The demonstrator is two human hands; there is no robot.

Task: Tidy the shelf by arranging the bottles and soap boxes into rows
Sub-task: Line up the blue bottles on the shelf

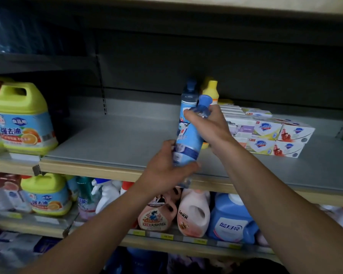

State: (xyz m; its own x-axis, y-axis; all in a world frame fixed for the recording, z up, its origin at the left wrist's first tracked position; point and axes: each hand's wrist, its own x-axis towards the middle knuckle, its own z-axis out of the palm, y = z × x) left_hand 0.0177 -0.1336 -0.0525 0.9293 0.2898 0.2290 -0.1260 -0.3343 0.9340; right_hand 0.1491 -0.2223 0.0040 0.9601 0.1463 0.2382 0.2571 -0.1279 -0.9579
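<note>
Near the middle of the frame both hands are on a light blue bottle (188, 139), which leans with its blue cap up and to the right, held just above the front part of the grey shelf (111, 143). The left hand (166, 171) cups the bottle's base, fingers curled around it from below and thumb pressed to the side. The right hand (208, 125) wraps the neck under the cap, fingers closed tight around it. Just behind stands a second blue bottle (189, 99), upright with a dark blue cap, and beside it to the right a yellow bottle (211, 91), partly hidden. Right of centre, stacked soap boxes (265, 133) sit in two layers running toward the back of the shelf. At the left edge is a big green-topped detergent jug (22, 119) on the neighbouring shelf. Below, in the lower half of the frame, a pink jug (193, 214) and a blue jug (230, 218) stand among other blurred containers.
</note>
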